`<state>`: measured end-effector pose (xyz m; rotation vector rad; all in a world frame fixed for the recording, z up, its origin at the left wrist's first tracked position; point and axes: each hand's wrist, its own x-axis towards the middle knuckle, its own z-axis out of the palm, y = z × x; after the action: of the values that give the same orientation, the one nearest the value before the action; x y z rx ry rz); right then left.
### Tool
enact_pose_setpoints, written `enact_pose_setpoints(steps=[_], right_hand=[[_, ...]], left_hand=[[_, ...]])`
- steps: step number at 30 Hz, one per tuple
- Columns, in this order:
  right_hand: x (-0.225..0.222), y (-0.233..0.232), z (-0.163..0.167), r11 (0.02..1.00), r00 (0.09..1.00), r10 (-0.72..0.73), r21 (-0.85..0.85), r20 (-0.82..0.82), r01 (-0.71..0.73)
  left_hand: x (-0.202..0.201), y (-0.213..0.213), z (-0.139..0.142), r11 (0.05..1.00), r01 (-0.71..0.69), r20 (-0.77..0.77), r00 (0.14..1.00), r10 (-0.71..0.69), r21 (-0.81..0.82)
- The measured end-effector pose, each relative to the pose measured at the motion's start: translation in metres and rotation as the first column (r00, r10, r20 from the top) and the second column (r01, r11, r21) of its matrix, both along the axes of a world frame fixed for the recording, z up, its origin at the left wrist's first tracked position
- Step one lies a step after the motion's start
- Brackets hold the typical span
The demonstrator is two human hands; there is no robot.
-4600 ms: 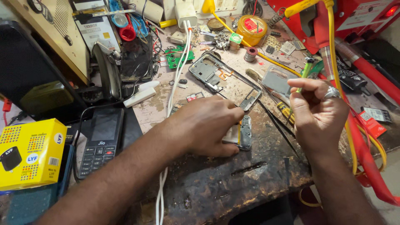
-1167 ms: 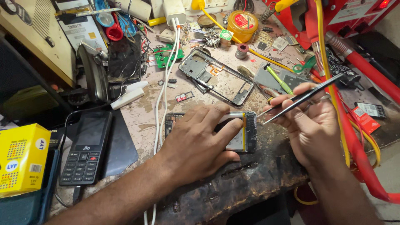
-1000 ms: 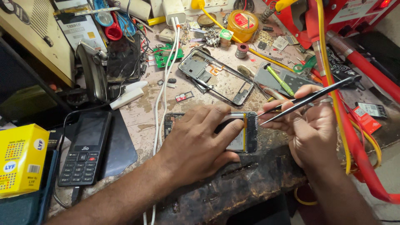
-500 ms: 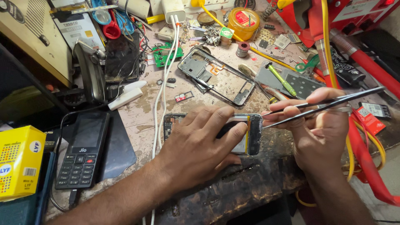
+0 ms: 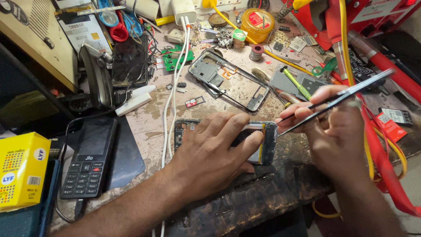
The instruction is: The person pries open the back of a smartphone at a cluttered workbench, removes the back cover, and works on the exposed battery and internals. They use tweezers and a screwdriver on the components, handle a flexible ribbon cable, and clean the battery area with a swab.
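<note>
Far out past my left hand sits a yellow box (image 5: 22, 173), and nearer to it a black keypad phone (image 5: 90, 158) lies face up on the counter (image 5: 272, 188). Two white cables (image 5: 173, 94) run down the counter just beside that hand's wrist. My left hand (image 5: 215, 151) is spread flat over an opened phone body (image 5: 261, 142), fingers pressing it down onto the worn counter, so it is holding the phone in place under the palm. Above that hand, well apart, lies an empty phone frame (image 5: 230, 81). Between my two hands the uncovered end of the phone body shows. My right hand (image 5: 335, 131) is pinched narrow around a pair of tweezers (image 5: 337, 98), whose tips sit just beside the phone body's right edge; I cannot tell whether they touch it. Beyond the right hand a red hose (image 5: 386, 169) runs down off the counter.
</note>
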<state>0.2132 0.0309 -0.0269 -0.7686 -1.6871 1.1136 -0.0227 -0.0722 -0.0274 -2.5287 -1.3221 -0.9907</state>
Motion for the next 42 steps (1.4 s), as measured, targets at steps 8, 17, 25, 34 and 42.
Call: enact_pose_setpoints(steps=[8,17,25,34,42], right_hand=[[0.007,0.024,0.013,0.939,0.989,0.103,-0.319,-0.11,-0.133],[0.003,0.012,0.021,0.995,0.985,0.1,0.006,0.14,-0.102],[-0.003,0.042,0.039,0.958,0.929,0.201,-0.261,0.311,-0.12],[-0.006,0.063,0.028,0.84,0.914,0.362,-0.49,0.184,-0.234],[-0.007,0.063,0.021,0.798,0.928,0.368,-0.531,0.057,-0.284]], left_hand=[[0.001,0.001,-0.002,0.999,0.017,0.019,1.0,-0.018,0.036],[0.001,0.002,-0.002,0.999,0.036,0.057,0.998,-0.037,0.01],[0.001,0.005,-0.002,0.997,0.069,0.063,0.996,-0.07,0.02],[0.004,0.009,-0.007,0.998,0.063,0.073,0.995,-0.064,0.011],[0.004,0.01,-0.007,0.998,0.058,0.049,0.997,-0.057,-0.018]])
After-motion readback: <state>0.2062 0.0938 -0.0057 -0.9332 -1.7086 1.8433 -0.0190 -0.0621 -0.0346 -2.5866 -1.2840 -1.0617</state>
